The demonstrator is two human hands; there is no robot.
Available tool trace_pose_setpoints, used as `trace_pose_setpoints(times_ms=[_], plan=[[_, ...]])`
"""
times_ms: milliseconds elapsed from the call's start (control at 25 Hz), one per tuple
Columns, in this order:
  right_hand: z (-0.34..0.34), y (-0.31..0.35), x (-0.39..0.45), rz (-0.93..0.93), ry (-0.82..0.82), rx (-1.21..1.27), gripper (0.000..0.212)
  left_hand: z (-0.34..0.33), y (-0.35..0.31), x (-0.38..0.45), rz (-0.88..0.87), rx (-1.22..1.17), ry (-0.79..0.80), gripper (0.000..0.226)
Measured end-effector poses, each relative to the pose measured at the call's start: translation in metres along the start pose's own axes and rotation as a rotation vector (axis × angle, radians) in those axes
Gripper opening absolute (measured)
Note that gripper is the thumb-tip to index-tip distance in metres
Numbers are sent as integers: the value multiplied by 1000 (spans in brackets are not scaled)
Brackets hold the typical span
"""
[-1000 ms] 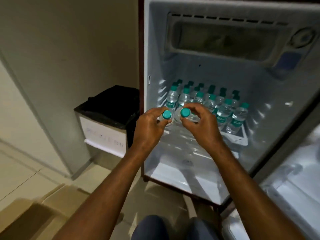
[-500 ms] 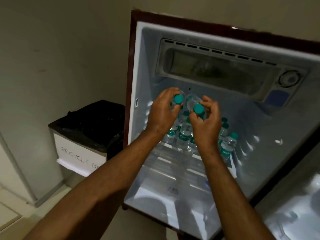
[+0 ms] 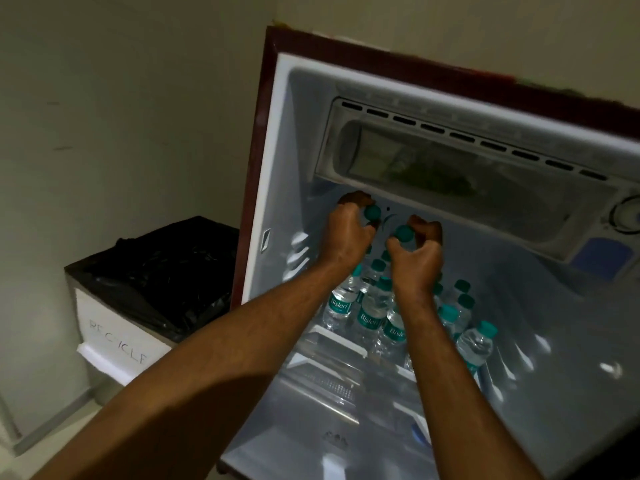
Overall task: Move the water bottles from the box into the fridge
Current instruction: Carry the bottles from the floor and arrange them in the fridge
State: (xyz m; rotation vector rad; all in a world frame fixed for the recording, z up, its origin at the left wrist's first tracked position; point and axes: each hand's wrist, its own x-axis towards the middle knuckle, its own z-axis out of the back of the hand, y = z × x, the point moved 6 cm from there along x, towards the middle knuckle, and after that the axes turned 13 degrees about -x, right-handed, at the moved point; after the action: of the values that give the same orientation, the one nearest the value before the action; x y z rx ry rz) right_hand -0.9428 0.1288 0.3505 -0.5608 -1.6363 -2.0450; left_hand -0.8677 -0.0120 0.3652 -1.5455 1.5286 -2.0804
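Head view: left hand (image 3: 348, 233) and right hand (image 3: 415, 252) each grip a capped bottle above the far shelved bottles (image 3: 375, 306); lowering carelessly could topple them.

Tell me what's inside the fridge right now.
Inside the fridge, upright water bottles crowd a shelf. The left hand and right hand each hold another bottle above them, hiding the rows behind. Freezer contents look unclear.

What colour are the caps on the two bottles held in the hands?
Teal green, on both small clear plastic water bottles' caps; clearest in the head view.
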Motion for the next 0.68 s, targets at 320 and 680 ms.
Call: trace_pose_setpoints(times_ms=[320,680], plan=[[-29,-25,55,-21,88,-135,40,-28,46,41,45,80,44,25],[-52,-52,95,36,334,-351,41,-42,73,75,146,416,364,42]])
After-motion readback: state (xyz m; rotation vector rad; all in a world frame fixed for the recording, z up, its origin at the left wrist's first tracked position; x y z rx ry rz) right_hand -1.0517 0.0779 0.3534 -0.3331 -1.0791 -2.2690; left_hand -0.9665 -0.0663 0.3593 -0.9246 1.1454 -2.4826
